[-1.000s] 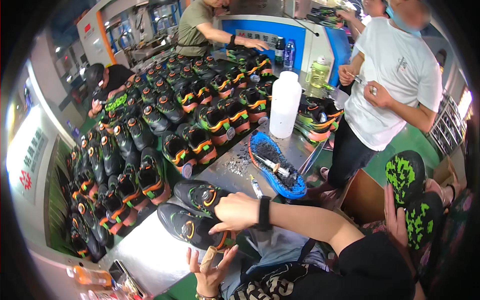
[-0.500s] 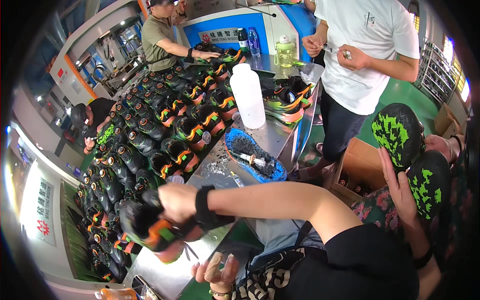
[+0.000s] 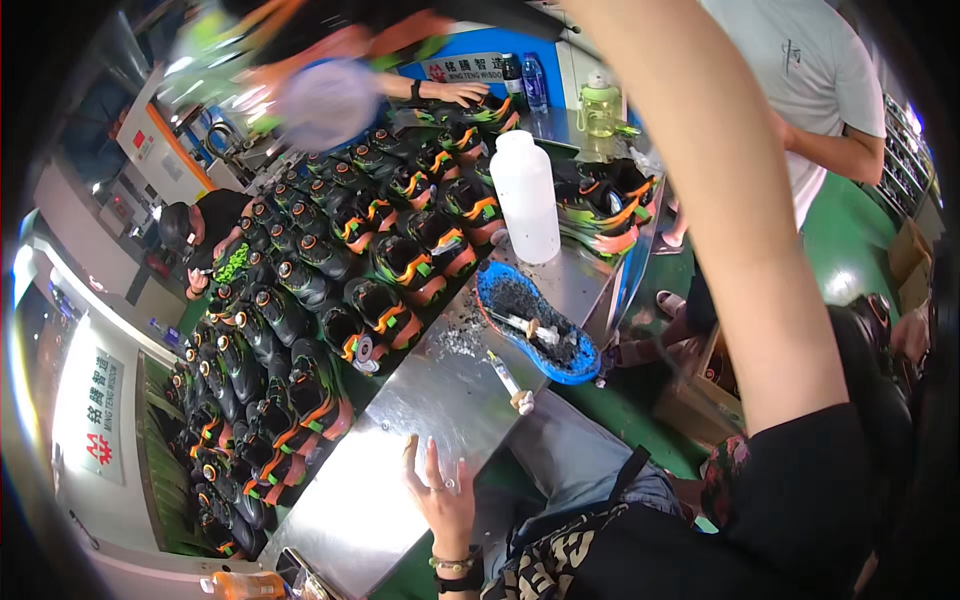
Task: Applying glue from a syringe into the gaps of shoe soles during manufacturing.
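My left hand is open over the near edge of the metal table, fingers apart and a ring on one. My right forearm reaches up through the picture, and its hand lies beyond the top edge. A black, orange and green shoe, blurred and close, hangs at the upper left with a round pale disc at its heel; my right hand's fingers on it are hidden. Between my arms a syringe lies on the table. Beyond it, a blue shoe sole holds black crumbs and another syringe.
Rows of similar shoes fill the left side. A white bottle stands behind the sole, with a green bottle farther back. Co-workers are at the far left, back and right. An orange bottle lies near the front.
The shoe has risen from the near table to the upper left with my right arm. My left hand has moved up and spread its fingers. The whole view has shifted slightly.
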Motion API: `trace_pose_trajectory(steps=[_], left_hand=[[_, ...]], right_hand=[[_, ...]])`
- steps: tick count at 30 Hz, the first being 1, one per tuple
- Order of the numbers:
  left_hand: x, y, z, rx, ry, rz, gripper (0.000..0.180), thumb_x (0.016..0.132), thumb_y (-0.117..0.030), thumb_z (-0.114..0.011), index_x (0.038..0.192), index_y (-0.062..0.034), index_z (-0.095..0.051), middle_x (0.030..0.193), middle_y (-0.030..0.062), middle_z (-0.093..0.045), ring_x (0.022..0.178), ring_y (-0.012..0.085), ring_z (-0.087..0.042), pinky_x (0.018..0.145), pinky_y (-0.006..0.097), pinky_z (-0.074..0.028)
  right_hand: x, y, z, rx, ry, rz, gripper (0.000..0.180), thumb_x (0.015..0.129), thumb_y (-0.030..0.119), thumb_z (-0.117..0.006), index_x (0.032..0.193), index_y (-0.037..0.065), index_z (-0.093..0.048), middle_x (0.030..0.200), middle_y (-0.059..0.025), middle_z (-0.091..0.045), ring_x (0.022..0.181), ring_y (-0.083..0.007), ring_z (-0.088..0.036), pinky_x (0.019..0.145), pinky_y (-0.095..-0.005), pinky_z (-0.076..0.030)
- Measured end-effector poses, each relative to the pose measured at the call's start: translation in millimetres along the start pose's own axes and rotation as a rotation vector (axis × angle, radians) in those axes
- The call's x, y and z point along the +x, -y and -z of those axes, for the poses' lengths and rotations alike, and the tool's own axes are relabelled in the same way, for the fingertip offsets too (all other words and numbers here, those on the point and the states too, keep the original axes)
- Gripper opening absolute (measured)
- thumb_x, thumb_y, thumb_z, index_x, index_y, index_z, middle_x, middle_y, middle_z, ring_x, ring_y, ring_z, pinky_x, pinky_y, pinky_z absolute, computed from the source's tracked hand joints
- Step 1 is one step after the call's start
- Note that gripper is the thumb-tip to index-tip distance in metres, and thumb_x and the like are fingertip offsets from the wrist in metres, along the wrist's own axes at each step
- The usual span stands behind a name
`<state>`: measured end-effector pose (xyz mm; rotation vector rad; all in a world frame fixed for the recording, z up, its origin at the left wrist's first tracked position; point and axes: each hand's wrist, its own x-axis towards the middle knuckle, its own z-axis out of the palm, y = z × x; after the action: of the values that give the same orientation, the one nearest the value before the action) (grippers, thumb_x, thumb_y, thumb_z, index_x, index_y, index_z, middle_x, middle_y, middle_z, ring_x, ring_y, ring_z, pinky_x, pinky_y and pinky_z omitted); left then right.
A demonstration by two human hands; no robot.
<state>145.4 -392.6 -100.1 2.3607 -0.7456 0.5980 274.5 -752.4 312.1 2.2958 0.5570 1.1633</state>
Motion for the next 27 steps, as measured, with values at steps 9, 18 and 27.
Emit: trace_pose_trajectory(steps=[9,18,27], left_hand=[[-9.4,27.2,-5.3,0.273,0.175,0.091,0.039,0.081,-0.023,-0.062,0.118,-0.0077,-0.06,0.126,0.0125,-0.055,0.115,0.0325,-0.051,0.097,0.044,-0.035],[5.4,23.7,11.5,0.298,0.22,0.11,0.039,0.084,-0.011,-0.058,0.123,-0.006,-0.056,0.13,0.0161,-0.052,0.118,0.0353,-0.048,0.097,0.048,-0.038],[-3.0,23.0,-4.7,0.374,0.189,0.022,0.034,0.081,-0.002,-0.054,0.115,-0.0016,-0.06,0.112,0.0192,-0.062,0.102,0.0382,-0.059,0.083,0.047,-0.047]], right_hand=[[-99.5,-104.7,-125.9,-0.021,0.488,-0.398,0.028,0.08,0.031,-0.062,0.086,0.005,-0.069,0.081,-0.0135,-0.068,0.071,-0.029,-0.066,0.066,-0.0374,-0.053],[-169.1,-89.2,-266.0,0.051,0.599,-0.896,0.038,0.076,0.029,-0.073,0.101,0.002,-0.065,0.099,-0.0199,-0.066,0.093,-0.0339,-0.064,0.078,-0.043,-0.053],[-196.4,-69.4,-367.1,0.089,0.723,-0.799,0.028,0.071,0.029,-0.077,0.086,0.007,-0.07,0.091,-0.0141,-0.069,0.088,-0.0307,-0.066,0.074,-0.04,-0.053]])
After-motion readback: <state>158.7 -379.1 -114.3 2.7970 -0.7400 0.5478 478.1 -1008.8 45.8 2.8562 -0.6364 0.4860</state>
